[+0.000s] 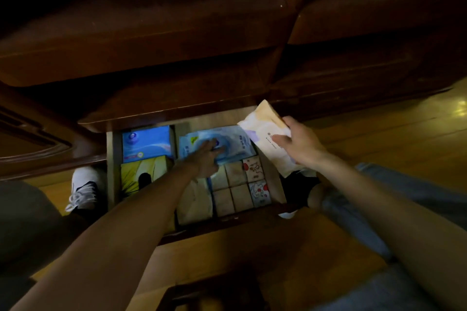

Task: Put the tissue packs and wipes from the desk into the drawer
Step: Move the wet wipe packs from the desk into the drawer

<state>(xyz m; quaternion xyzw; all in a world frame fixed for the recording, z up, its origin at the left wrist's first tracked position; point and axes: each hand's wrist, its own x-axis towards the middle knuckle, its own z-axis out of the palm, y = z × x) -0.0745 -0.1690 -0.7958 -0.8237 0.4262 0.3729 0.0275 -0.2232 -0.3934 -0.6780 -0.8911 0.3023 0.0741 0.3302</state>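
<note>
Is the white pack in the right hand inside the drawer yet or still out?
Out. The right hand holds the white pack above the drawer's right rim, not down among the packs inside.

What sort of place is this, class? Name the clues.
Probably a home room or study: a dark wooden desk with an open drawer of tissue packs, a wood-plank floor, dim lighting.

A single head-worn view looks steeply down from close above into the open wooden drawer [192, 228] under the dark brown wooden surface [151, 40], both forearms reaching forward.
</note>
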